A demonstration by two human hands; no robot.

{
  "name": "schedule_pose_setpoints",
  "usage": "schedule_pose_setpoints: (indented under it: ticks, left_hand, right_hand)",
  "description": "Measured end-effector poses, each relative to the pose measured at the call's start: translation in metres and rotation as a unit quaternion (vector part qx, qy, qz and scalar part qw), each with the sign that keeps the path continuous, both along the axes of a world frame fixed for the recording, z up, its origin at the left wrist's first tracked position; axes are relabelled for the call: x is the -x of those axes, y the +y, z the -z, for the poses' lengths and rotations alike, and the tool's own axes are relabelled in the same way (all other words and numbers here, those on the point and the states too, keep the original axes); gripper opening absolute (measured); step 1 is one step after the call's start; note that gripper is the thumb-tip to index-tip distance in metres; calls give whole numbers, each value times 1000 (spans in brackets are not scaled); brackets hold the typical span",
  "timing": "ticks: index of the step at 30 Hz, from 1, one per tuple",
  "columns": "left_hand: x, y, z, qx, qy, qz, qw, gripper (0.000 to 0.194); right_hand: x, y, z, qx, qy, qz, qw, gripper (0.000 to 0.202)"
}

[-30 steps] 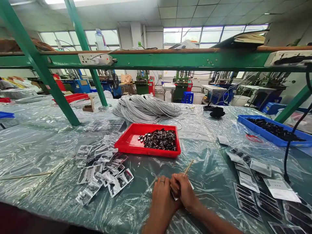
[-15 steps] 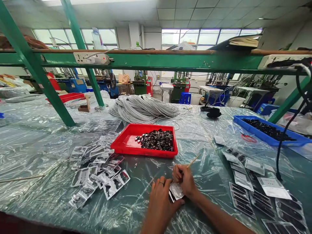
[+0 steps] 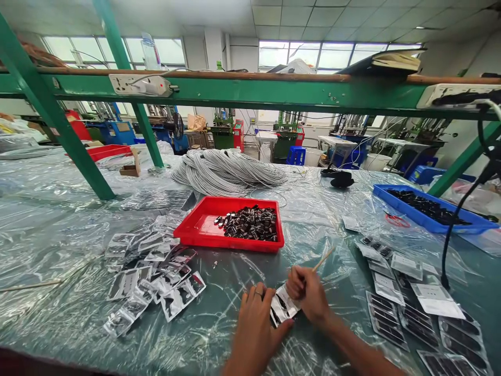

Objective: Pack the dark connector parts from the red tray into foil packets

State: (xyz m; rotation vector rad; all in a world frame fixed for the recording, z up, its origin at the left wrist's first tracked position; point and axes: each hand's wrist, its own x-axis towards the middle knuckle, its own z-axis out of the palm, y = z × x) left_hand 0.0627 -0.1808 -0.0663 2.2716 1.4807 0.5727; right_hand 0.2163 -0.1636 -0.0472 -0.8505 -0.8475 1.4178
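Note:
A small white sheet with black pieces on it [image 3: 282,305] lies on the plastic-covered table between my hands. My left hand [image 3: 256,321] rests along its left side, thumb and fingers spread, the fingertips at its edge. A ring shows on one finger. My right hand [image 3: 307,292] is closed around a thin wooden stick [image 3: 324,259], whose rear end points up and to the right. The stick's working tip is hidden behind the fingers, over the right part of the sheet. Beyond the hands stands a red tray [image 3: 195,236] with a heap of small black parts [image 3: 252,223].
Similar white sheets with black pieces [image 3: 156,277] pile up on the left. Rows of packed black pieces [image 3: 420,326] lie right. A blue tray [image 3: 430,224], a black cable [image 3: 448,245] and a grey cable coil [image 3: 227,172] stand farther back, under a green shelf beam [image 3: 250,93].
My right hand has shifted slightly right with the stick, uncovering more of the sheet. My left hand stays in nearly the same place. The whole view has tilted a little.

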Motion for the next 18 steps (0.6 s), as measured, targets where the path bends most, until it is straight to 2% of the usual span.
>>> schedule_pose_setpoints:
  ticks: [3, 6, 11, 15, 18]
  left_hand:
    - [1, 1, -4, 19, -8, 10, 1000, 52]
    - [1, 1, -3, 24, -13, 7, 1000, 51]
    - [0, 0, 0, 16, -8, 0, 1000, 49]
    - [0, -1, -2, 28, -20, 8, 999, 52]
    - [5, -1, 0, 49, -59, -1, 997, 47]
  right_hand:
    - [0, 24, -4, -28, 14, 33, 999, 43]
    - [0, 31, 3, -31, 4, 35, 999, 42]
    - [-3, 1, 17, 4, -30, 19, 999, 44]
    - [-18, -25, 2, 33, -68, 13, 997, 48]
    - [-48, -27, -12, 86, -144, 46, 985, 46]
